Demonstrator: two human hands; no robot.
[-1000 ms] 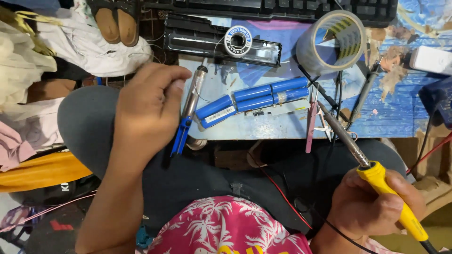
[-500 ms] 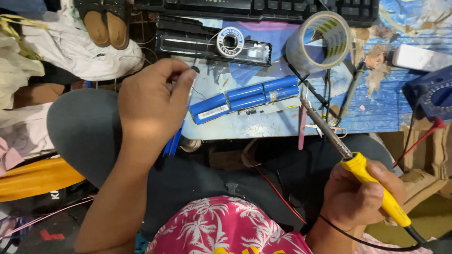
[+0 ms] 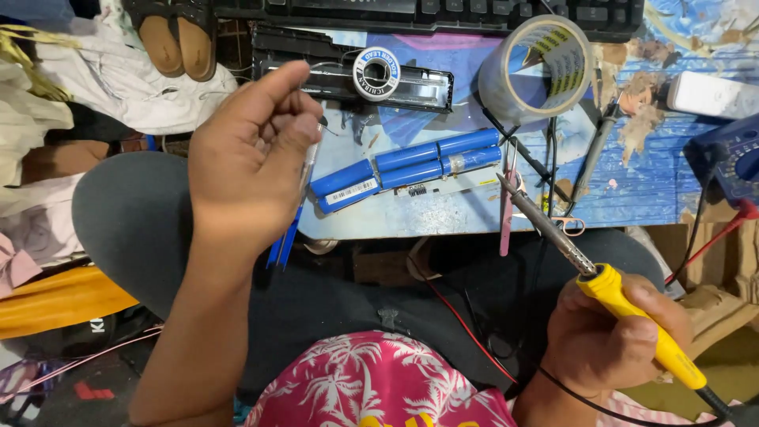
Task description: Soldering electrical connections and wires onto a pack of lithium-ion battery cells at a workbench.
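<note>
Soldering iron (image 3: 601, 273): right hand (image 3: 613, 340) wrapped tight on its yellow handle, the safe hold; rigid, light, tip over blue battery pack (image 3: 407, 168) at the table edge (image 3: 443, 225). Left hand (image 3: 245, 158) raised, fingers pinched together, apparently on thin solder wire, soft and bendable.

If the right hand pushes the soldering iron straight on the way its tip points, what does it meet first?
Probably the blue battery pack: the iron in the right hand points up-left at the pack's right end. Depth is unclear, so the tip may pass above it.
</note>
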